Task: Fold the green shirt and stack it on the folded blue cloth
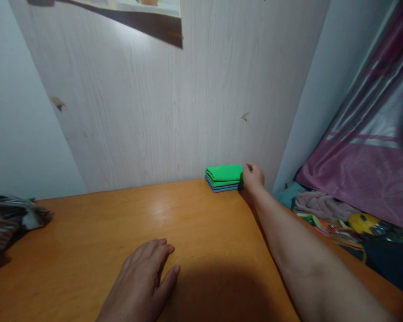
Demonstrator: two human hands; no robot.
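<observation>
A small stack of folded cloths lies against the back wall, a bright green cloth (225, 172) on top and a blue-grey cloth (226, 188) underneath. At the right end of the stack is my right hand (253, 176), its fingers curled in against the cloth edge; the fingertips are partly hidden. My left hand (143, 277) is over the near part of the wooden table, palm down, thumb apart from the fingers, with nothing in it.
Striped fabric (6, 223) is heaped at the table's left edge. A wood-grain panel (147, 112) closes off the back. Past the right table edge hang pinkish-purple curtains (366, 170), with a pink cloth (322, 203) and a yellow object (364, 222) among clutter below.
</observation>
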